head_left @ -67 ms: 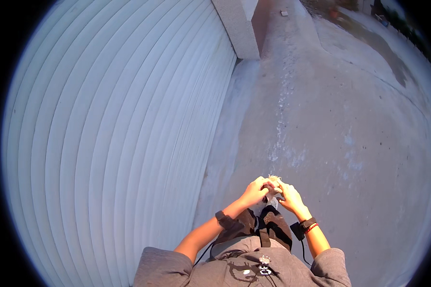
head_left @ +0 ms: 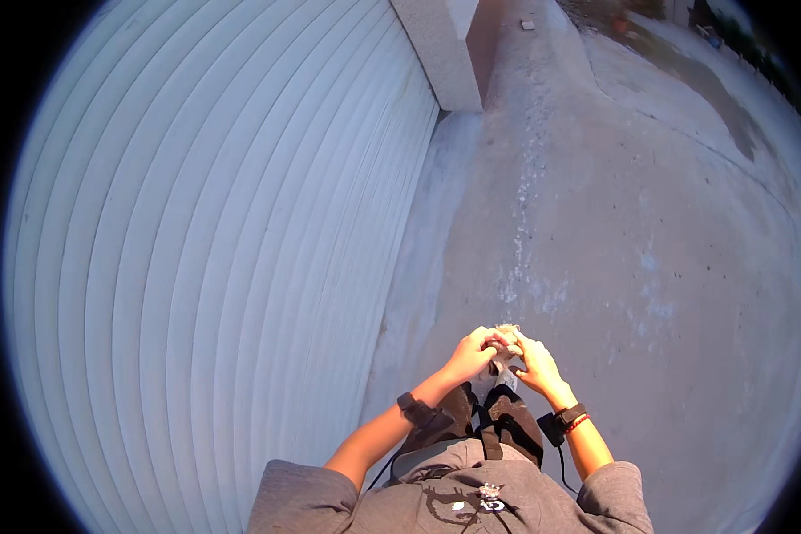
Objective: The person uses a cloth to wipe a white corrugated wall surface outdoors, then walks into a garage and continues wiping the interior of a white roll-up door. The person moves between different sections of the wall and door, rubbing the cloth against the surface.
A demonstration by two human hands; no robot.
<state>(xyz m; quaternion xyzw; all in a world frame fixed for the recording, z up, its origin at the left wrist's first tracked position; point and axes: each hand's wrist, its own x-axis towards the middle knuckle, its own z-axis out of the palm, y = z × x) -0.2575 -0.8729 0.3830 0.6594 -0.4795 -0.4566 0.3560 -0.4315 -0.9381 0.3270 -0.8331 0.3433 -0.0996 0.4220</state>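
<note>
In front of my waist, both hands meet over a small straw-coloured, frayed bundle [head_left: 507, 328]; what exactly it is I cannot make out. My left hand [head_left: 472, 358] is closed, its fingers curled round the bundle's left side with the thumb bent inward. From the other side comes my right hand [head_left: 539, 366], fingertips bent onto the bundle and thumb pointing in below. The fingers hide much of what lies between them. A shoe [head_left: 505, 377] shows just beneath the hands.
A pale ribbed shutter [head_left: 214, 240] fills the left side, ending at a wall pillar [head_left: 445, 71]. Concrete ground [head_left: 685, 374] with white speckled stains stretches ahead and right. A small light block [head_left: 528, 25] lies far off. Black bands and cables are on both my wrists.
My fingers have shifted slightly around the bundle, and the dark patch between the hands looks lighter now. Otherwise my arms stay in place.
</note>
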